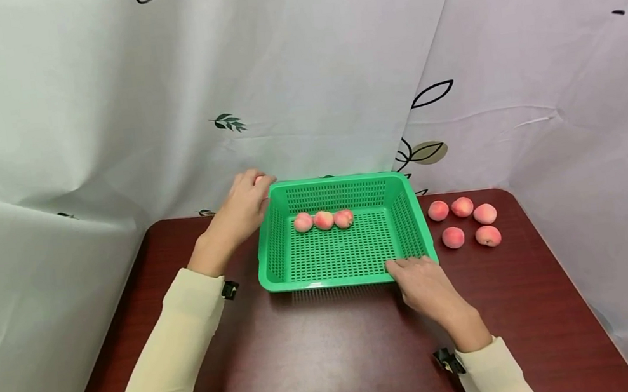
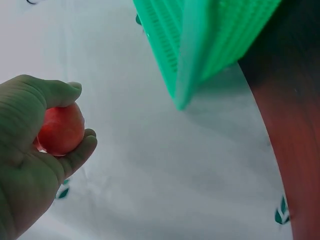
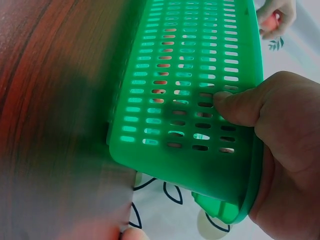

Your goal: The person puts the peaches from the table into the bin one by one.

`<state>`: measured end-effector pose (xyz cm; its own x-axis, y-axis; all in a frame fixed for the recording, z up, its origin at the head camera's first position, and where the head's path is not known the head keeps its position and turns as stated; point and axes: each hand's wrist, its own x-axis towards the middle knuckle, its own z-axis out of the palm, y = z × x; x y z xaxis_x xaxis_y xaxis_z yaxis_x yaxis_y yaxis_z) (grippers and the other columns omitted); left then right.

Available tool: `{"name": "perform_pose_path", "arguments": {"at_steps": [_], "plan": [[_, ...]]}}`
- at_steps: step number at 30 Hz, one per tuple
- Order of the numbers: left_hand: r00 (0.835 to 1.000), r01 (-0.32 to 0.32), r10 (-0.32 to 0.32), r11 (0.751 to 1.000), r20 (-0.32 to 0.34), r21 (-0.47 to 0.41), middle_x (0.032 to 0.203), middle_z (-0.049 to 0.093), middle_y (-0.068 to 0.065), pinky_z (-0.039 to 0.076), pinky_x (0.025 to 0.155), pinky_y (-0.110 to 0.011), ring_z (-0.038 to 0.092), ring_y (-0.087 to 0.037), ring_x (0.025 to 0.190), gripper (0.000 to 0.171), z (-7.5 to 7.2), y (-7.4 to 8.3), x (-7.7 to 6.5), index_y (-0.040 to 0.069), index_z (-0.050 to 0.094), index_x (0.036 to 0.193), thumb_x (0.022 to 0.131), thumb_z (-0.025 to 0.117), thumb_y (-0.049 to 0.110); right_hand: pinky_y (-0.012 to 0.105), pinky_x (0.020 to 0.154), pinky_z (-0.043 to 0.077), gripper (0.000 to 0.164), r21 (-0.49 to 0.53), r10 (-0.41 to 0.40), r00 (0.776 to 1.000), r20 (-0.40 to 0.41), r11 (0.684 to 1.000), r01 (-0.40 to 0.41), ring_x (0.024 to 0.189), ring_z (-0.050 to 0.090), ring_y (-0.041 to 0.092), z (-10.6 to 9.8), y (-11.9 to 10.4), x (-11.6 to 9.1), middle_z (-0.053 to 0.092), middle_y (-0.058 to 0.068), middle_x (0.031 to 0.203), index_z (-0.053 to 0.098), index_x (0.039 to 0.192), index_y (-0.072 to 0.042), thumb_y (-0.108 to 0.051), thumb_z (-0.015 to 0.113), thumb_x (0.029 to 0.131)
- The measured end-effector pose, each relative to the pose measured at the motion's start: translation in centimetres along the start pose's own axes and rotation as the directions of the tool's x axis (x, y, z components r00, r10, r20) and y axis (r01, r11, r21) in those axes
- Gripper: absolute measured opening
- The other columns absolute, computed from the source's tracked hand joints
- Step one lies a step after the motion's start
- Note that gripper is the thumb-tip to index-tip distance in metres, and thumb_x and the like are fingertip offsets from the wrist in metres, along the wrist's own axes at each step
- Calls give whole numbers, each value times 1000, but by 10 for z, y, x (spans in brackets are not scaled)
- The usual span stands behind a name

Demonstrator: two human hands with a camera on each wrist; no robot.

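In the left wrist view my left hand (image 2: 30, 145) holds a reddish peach (image 2: 62, 131) between thumb and curled fingers. The head view shows this left hand (image 1: 240, 207) beside the far left corner of the green plastic basket (image 1: 351, 281). My right hand (image 1: 423, 283) grips the basket's rim near its front right corner. In the right wrist view its thumb lies on the slotted outer wall (image 3: 175, 165) and the fingers go over the rim, partly hidden. Inside the basket, three peaches (image 1: 324, 220) sit in a row toward the back left.
Several loose peaches (image 1: 485, 214) lie on the dark red-brown table (image 1: 308, 362), right of the basket. A white cloth with leaf prints (image 1: 308, 81) hangs behind and along both sides of the table.
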<state>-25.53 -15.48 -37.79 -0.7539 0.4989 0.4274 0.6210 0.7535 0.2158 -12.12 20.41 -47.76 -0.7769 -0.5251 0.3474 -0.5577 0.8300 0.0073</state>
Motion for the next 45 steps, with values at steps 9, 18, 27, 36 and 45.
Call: {"name": "perform_pose_path", "arguments": {"at_steps": [9,18,27,36,45], "plan": [[995,-69,67,997,74,27,122,59,-23,48,98,-52,53,-44,111,31,4,24,29,1,62,131,103,52,-1,30,57,28,27,-10,-3,1000,-7,1000,2,54,39,18,3,0,-1,40,-2,63,43,76,-15,7,57,84],[975,-65,60,998,212,16,127,56,-19,49,97,-45,50,-38,117,34,16,45,51,4,61,134,102,51,-2,30,59,28,28,-18,13,999,30,1000,-13,55,40,18,0,0,0,40,-2,63,43,76,-14,7,58,85],[941,-122,111,992,318,16,123,56,-16,46,91,-39,47,-31,106,35,37,64,72,5,59,136,104,45,-2,30,59,28,27,-14,19,999,49,1000,-18,55,37,17,-1,1,1,40,-2,64,44,77,-14,7,58,86],[848,-96,58,994,527,45,140,51,-15,47,101,-38,48,-29,125,42,73,86,101,10,53,147,106,47,0,30,59,27,26,-13,26,998,55,1000,-25,54,39,19,-3,3,0,41,-2,64,45,78,-13,7,59,86],[766,-97,24,992,643,79,157,37,-16,41,82,-39,42,-31,136,85,101,98,112,14,39,158,81,66,-12,29,58,25,28,-12,12,1000,27,1000,-12,53,34,15,-2,1,0,36,-4,62,43,77,-15,7,59,86]]}}
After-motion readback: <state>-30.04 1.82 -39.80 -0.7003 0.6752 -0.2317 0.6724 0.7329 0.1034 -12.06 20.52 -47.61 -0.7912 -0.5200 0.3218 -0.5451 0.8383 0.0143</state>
